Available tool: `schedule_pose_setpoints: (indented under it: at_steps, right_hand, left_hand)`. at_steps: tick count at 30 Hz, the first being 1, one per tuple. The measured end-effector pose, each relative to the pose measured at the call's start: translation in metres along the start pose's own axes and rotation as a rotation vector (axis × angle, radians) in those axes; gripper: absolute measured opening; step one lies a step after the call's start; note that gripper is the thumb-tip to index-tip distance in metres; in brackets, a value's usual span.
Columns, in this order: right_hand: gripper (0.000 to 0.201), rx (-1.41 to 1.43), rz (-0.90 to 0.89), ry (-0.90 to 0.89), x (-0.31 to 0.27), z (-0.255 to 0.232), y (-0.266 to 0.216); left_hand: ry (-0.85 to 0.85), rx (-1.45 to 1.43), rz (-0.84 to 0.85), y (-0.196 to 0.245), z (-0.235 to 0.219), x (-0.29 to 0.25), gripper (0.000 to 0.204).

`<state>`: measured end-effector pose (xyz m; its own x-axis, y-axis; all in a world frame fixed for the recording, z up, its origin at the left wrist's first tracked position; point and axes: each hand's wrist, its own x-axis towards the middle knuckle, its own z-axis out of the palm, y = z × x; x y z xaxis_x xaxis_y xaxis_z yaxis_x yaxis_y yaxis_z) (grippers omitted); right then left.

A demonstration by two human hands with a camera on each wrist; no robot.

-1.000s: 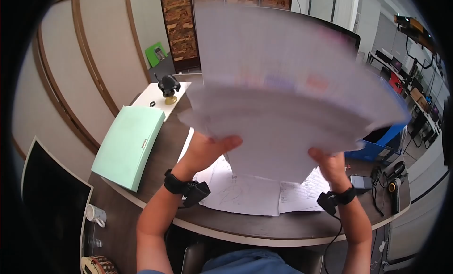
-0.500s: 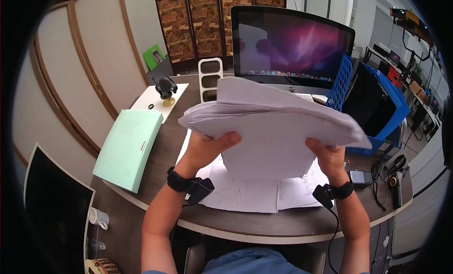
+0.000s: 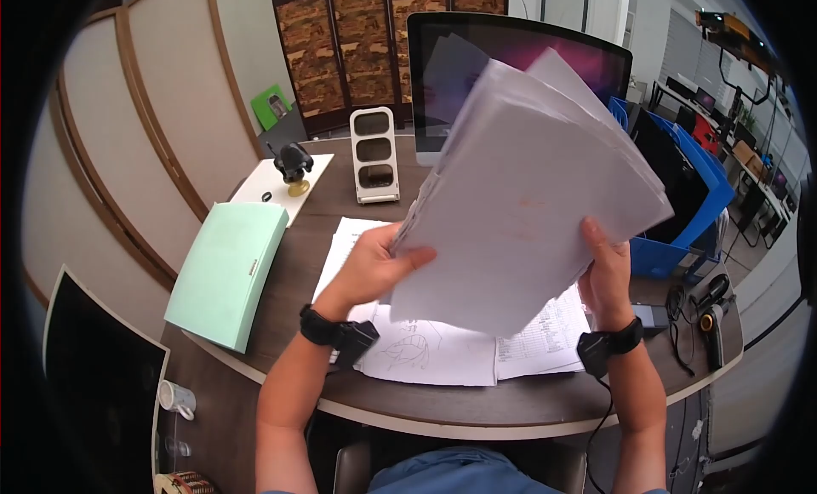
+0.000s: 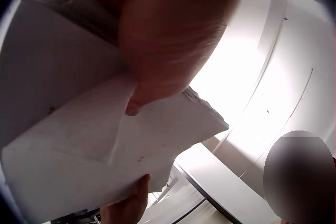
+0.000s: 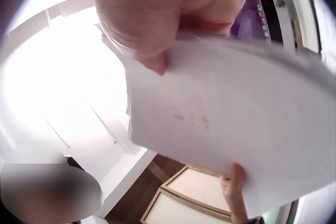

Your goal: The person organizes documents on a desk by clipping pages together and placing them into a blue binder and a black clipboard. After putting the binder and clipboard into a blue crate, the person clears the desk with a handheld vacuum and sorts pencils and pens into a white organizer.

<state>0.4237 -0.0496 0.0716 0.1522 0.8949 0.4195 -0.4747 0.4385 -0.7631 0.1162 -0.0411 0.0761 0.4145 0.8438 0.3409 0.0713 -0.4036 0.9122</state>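
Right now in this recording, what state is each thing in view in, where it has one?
Thick stack of white paper sheets: held up off the desk, tilted, edges uneven
Bare left hand: gripping the stack, thumb on its near face
Bare right hand: gripping the stack's other side
Black-framed computer monitor: lit, partly hidden
White-framed black screen: dark
Mint-green box file: closed
White sheets on the desk: lying flat
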Motion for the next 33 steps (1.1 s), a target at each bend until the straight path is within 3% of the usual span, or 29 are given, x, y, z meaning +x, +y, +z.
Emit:
schedule_pose_setpoints:
  at_steps: [4, 9, 10, 13, 15, 16, 18, 20, 22, 23, 24, 27, 29, 32, 33]
  right_hand:
    - [0.038, -0.183, 0.016, -0.181, 0.008, -0.034, -0.035]
    - [0.03, -0.647, 0.222, -0.346, 0.0, -0.045, -0.046]
    - [0.026, -0.746, 0.127, -0.361, -0.008, -0.034, -0.045]
    - [0.024, -0.64, 0.038, -0.264, -0.015, -0.048, -0.029]
    - [0.026, -0.538, 0.072, -0.128, -0.019, -0.051, -0.025]
    - [0.026, -0.479, 0.044, -0.078, -0.023, -0.056, -0.02]
    - [0.027, -0.409, 0.029, -0.007, -0.03, -0.07, -0.008]
    - [0.032, -0.277, 0.032, 0.06, -0.038, -0.079, 0.009]
    - [0.035, -0.43, 0.175, -0.066, -0.046, -0.089, 0.02]
    - [0.036, -0.427, 0.178, -0.076, -0.05, -0.087, 0.024]
    - [0.036, -0.623, 0.168, -0.136, -0.048, -0.091, 0.022]
    - [0.035, -0.58, 0.197, -0.078, -0.053, -0.092, 0.026]
    - [0.032, -0.322, 0.207, -0.038, -0.052, -0.096, 0.033]
    - [0.031, -0.264, 0.164, 0.006, -0.054, -0.077, 0.031]
    - [0.032, -0.271, 0.133, -0.068, -0.051, -0.08, 0.034]
  left_hand:
    - [-0.048, 0.185, -0.093, 0.022, -0.025, 0.004, 0.021]
    - [-0.205, 0.492, 0.098, 0.047, -0.018, 0.025, 0.02]
    - [-0.208, 0.485, 0.099, 0.049, -0.016, 0.029, 0.02]
    - [-0.294, 0.688, 0.114, 0.055, -0.013, 0.033, 0.024]
    - [-0.056, 0.377, -0.001, 0.048, -0.022, 0.029, 0.033]
    - [0.011, 0.36, 0.08, 0.04, -0.029, 0.026, 0.041]
    - [0.055, -0.12, 0.033, 0.019, -0.028, 0.022, 0.042]
    - [0.073, -0.224, 0.005, -0.019, -0.022, 0.016, 0.043]
    - [0.093, 0.037, -0.114, -0.04, -0.01, 0.003, 0.039]
    - [0.088, 0.007, -0.149, -0.045, -0.003, 0.0, 0.038]
    - [0.082, -0.025, -0.188, -0.051, 0.003, -0.001, 0.038]
    - [0.054, -0.008, -0.264, -0.057, 0.006, -0.001, 0.037]
    - [0.055, -0.017, -0.23, -0.064, 0.005, -0.001, 0.035]
    - [0.092, -0.062, -0.143, -0.063, 0.016, 0.0, 0.033]
    - [0.127, -0.1, -0.09, -0.061, 0.02, -0.001, 0.031]
